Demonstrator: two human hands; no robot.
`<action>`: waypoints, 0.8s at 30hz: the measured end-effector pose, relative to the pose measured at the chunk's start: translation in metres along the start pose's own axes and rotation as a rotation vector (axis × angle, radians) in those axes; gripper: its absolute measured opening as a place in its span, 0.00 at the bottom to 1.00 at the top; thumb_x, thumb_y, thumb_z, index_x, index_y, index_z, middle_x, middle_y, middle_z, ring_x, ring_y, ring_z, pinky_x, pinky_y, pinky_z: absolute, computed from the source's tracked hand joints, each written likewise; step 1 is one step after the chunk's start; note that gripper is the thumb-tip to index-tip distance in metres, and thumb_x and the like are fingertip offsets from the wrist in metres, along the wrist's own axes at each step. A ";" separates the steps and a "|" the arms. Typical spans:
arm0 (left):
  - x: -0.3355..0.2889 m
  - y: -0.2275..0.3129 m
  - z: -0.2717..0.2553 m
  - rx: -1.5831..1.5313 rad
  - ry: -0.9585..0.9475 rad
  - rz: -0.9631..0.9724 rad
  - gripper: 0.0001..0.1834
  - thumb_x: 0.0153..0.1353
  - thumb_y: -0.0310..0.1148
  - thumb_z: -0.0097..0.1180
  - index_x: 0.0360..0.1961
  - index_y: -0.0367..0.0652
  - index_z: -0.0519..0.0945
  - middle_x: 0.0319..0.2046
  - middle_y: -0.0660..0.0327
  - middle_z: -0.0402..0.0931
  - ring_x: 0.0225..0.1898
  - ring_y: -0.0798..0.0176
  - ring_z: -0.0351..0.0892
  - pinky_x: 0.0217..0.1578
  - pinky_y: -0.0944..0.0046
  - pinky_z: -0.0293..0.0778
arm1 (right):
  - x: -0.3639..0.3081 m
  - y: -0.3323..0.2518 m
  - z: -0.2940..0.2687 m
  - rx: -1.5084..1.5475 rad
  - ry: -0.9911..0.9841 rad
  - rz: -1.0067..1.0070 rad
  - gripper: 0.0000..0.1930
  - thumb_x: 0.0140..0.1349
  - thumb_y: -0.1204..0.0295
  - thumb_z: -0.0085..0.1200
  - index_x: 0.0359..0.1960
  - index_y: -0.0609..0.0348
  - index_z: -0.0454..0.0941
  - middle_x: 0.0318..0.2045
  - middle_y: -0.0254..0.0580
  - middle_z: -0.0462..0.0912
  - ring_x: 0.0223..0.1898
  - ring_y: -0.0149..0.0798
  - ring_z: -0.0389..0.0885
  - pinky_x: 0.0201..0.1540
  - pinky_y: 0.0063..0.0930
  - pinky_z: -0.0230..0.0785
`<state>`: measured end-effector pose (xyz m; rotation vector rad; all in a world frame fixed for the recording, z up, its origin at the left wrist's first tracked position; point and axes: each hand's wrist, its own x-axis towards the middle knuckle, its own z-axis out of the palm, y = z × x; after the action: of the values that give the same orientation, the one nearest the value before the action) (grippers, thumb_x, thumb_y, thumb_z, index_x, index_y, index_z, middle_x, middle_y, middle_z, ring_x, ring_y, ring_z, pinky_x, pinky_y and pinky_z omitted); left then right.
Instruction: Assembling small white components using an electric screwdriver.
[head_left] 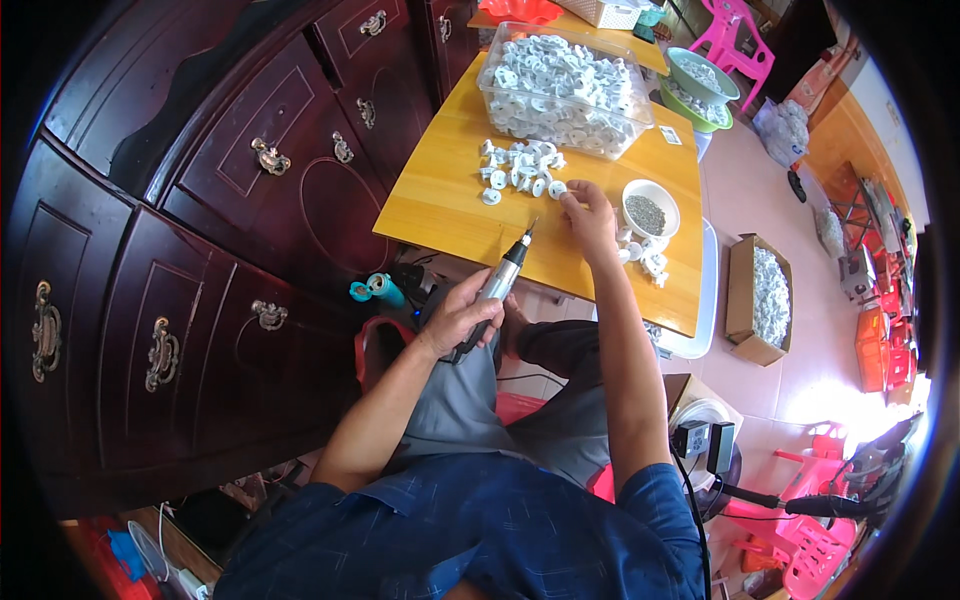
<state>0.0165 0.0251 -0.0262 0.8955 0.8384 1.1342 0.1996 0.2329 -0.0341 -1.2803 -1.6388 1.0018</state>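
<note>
My left hand [463, 315] is wrapped round a silver and black electric screwdriver [511, 262], its bit slanting up over the near side of the yellow wooden table [440, 190]. The fingertips of my right hand [592, 218] pinch a small round white plastic part [557, 189] at the right edge of a loose pile of like parts [520, 165]. Just right of that hand stands a white bowl [671, 208] with small metal screws [643, 214] in it. More white parts [654, 264] lie beside the bowl, partly behind my right forearm.
Behind the pile, a clear plastic bin [575, 143] is heaped with white parts. Dark wooden cabinets [250, 200] stand close on the left. On the floor at right sits a cardboard box [740, 300] of white pieces. A teal bottle [380, 290] is left of my knee.
</note>
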 end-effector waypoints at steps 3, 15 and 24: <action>-0.001 -0.002 -0.001 -0.018 0.001 -0.010 0.22 0.65 0.38 0.55 0.57 0.40 0.69 0.26 0.62 0.73 0.19 0.71 0.72 0.19 0.71 0.70 | 0.010 0.002 0.008 -0.349 0.176 -0.199 0.19 0.59 0.67 0.61 0.52 0.55 0.77 0.41 0.50 0.82 0.41 0.54 0.82 0.46 0.41 0.74; 0.001 -0.001 -0.001 -0.005 -0.005 -0.009 0.20 0.66 0.38 0.54 0.54 0.40 0.70 0.26 0.63 0.73 0.19 0.71 0.73 0.19 0.71 0.70 | 0.003 0.004 0.015 -0.325 0.047 -0.243 0.14 0.58 0.69 0.59 0.47 0.51 0.81 0.30 0.49 0.83 0.34 0.50 0.83 0.41 0.42 0.75; 0.002 0.004 0.003 0.090 0.051 -0.050 0.14 0.66 0.39 0.54 0.46 0.42 0.73 0.25 0.65 0.71 0.19 0.72 0.72 0.19 0.72 0.68 | -0.041 -0.005 0.015 0.088 -0.091 0.009 0.12 0.59 0.71 0.62 0.45 0.59 0.85 0.28 0.37 0.85 0.30 0.26 0.82 0.34 0.23 0.75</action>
<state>0.0186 0.0271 -0.0215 0.9182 0.9549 1.0869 0.1906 0.1899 -0.0394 -1.1997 -1.6391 1.1396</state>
